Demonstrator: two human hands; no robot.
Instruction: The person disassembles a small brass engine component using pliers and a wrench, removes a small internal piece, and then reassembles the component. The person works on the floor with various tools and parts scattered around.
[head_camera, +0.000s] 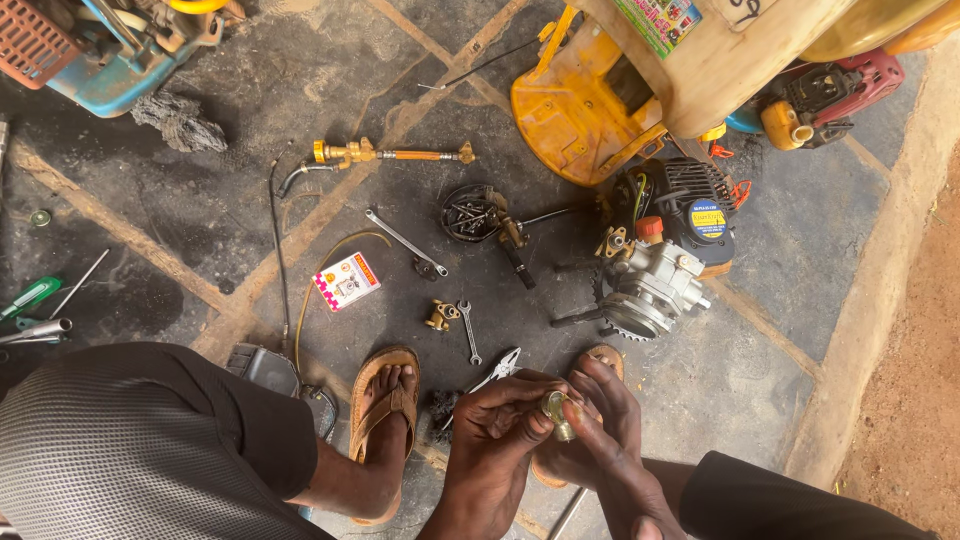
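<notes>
Gripping small brass fitting (556, 413) | left hand (492, 440) and right hand (605, 425), fingers clamped on it | pliers (497, 369) on floor (800, 250) at 11 o'clock, engine (660, 255) at 1 o'clock

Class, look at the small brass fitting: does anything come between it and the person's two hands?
Nothing visible does. The left hand and right hand both already touch the brass fitting, pinched between their fingers above the floor.

Both hands meet low between the knees, left hand (492, 432) and right hand (598, 420) fingertips pinched together
</notes>
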